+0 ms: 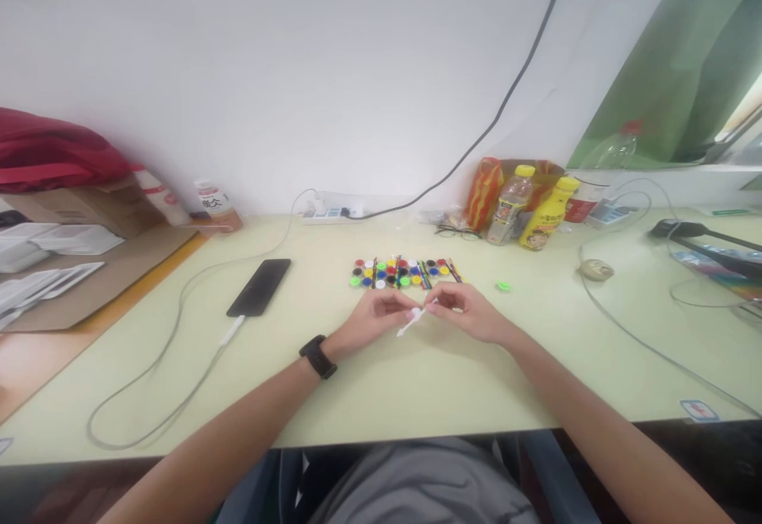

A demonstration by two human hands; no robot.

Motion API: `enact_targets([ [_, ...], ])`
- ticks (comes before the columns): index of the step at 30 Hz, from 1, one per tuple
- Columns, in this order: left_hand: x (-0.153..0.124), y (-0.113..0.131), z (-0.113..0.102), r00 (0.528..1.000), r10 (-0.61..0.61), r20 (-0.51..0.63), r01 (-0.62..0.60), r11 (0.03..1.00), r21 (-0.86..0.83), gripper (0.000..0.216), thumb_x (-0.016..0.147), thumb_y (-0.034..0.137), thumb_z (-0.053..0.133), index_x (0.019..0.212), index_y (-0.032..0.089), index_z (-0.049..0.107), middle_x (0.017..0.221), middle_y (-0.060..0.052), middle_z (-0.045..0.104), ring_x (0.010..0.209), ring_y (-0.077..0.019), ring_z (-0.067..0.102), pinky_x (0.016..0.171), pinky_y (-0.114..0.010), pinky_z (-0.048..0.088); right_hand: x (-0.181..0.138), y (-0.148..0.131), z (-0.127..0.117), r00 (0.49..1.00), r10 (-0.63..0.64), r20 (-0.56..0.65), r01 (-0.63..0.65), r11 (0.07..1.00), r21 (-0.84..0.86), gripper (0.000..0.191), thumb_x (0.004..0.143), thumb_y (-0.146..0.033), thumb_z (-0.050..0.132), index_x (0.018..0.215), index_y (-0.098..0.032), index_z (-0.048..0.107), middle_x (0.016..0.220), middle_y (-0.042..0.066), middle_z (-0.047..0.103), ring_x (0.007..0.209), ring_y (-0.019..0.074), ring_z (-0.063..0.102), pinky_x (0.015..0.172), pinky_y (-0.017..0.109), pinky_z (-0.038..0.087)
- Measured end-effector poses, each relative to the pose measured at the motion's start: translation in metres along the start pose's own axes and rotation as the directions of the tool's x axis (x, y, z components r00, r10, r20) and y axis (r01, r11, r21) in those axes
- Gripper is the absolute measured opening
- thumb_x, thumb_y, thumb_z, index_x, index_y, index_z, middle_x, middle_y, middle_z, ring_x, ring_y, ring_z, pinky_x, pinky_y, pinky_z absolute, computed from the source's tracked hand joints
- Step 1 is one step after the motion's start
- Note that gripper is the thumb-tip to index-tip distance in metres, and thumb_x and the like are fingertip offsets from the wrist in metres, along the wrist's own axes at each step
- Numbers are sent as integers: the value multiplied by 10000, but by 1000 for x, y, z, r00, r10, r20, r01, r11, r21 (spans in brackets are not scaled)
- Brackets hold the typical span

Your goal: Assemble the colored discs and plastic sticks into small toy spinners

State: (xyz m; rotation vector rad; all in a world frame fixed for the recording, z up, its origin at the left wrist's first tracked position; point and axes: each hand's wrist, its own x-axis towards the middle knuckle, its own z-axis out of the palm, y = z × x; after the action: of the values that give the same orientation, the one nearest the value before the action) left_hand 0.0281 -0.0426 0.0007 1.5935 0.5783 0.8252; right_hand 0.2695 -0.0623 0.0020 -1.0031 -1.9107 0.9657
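Together, the left hand (372, 319) and the right hand (467, 314) meet just above the surface (417, 389), fingers curled and pinching opposite ends of a thin white piece (415, 318). It is small, slender and slanted, its lower tip pointing toward the person, though what it is cannot be told. Just beyond lie rows of coloured paint pots (405, 271) and a loose green cap (503, 287); a phone (259, 287) on a cable lies to the left, and drink bottles (548, 218) stand by the white wall.

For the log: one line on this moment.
left hand, right hand: pinching thin white stick | beyond: rows of coloured-lid paint pots | right: loose round green cap
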Motion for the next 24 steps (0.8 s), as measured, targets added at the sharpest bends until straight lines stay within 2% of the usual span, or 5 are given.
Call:
enact_targets([
  [5, 4, 1, -1, 990, -28, -140, 16, 996, -89, 314, 802, 375, 860, 990, 150, 748, 975, -82, 744, 875, -188, 704, 841, -335, 574, 0, 3, 2, 964, -69, -258, 56, 997, -55, 323, 972, -487, 610, 1172, -239, 665, 933, 50, 582, 802, 188, 560, 711, 326, 494],
  [14, 6, -4, -5, 983, -64, -174, 42, 991, -125, 361, 767, 363, 888, 1029, 151, 759, 1050, -92, 766, 961, -214, 717, 935, -372, 563, -3, -2, 16, 984, -23, -175, 43, 993, 109, 589, 993, -493, 560, 1526, -276, 436, 859, 15, 544, 751, 181, 517, 689, 317, 451],
  [17, 6, -6, -5, 979, -66, -191, 43, 992, -121, 348, 760, 348, 895, 1012, 148, 761, 1022, -86, 767, 944, -204, 714, 933, -367, 566, -3, -1, 14, 993, 38, -114, -15, 981, 192, 337, 990, -509, 543, 1122, -239, 695, 778, 10, 520, 677, 166, 470, 642, 311, 400],
  [20, 7, -7, -5, 972, -71, -223, 47, 992, -113, 360, 747, 351, 902, 1007, 145, 761, 999, -83, 766, 923, -198, 711, 920, -364, 572, -3, 5, 5, 995, 62, 83, -85, 944, 319, 577, 994, -518, 495, 505, -212, 466, 543, -10, 351, 550, 142, 338, 574, 325, 316],
  [24, 7, -6, -5, 968, -77, -239, 53, 993, -108, 374, 745, 365, 902, 1012, 146, 759, 990, -83, 762, 913, -193, 706, 901, -354, 575, -2, 5, -2, 993, 108, 53, -120, 914, 389, 571, 944, -559, 570, 511, -211, 437, 530, -12, 375, 532, 128, 315, 532, 315, 266],
])
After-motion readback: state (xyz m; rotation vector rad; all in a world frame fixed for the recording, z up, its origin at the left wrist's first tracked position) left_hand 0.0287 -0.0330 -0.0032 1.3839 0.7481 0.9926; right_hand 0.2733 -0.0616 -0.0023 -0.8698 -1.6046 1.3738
